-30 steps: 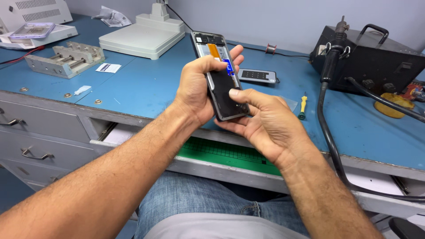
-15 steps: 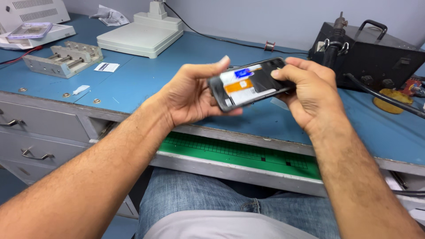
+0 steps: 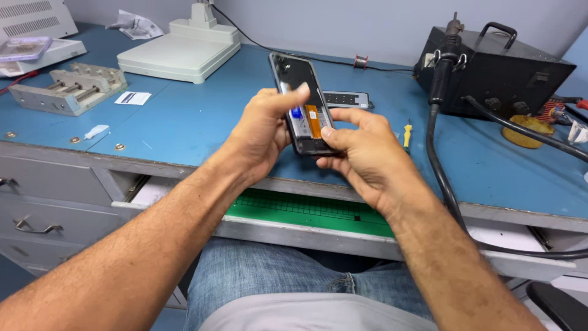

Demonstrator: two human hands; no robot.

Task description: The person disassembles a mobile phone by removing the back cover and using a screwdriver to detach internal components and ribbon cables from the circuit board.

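Note:
An opened black smartphone (image 3: 298, 92) with its back cover off shows an orange ribbon and a blue tab inside. It stands upright above the front of the blue workbench (image 3: 202, 122). My left hand (image 3: 260, 135) grips its left edge, thumb across the inner face. My right hand (image 3: 358, 153) holds the lower right corner, with its thumb on the bottom of the phone's exposed inside.
A second small phone (image 3: 346, 99) lies flat behind the hands. A yellow-handled screwdriver (image 3: 407, 135) lies to the right. A black hot-air station (image 3: 499, 70) with hose sits at back right, a white machine (image 3: 180, 52) at back left, a metal clamp jig (image 3: 70, 89) on the left. A green mat (image 3: 306, 211) lies in the open drawer.
The phone has been turned from lying sideways between both hands to standing upright. My right hand dropped from its right end to its lower corner.

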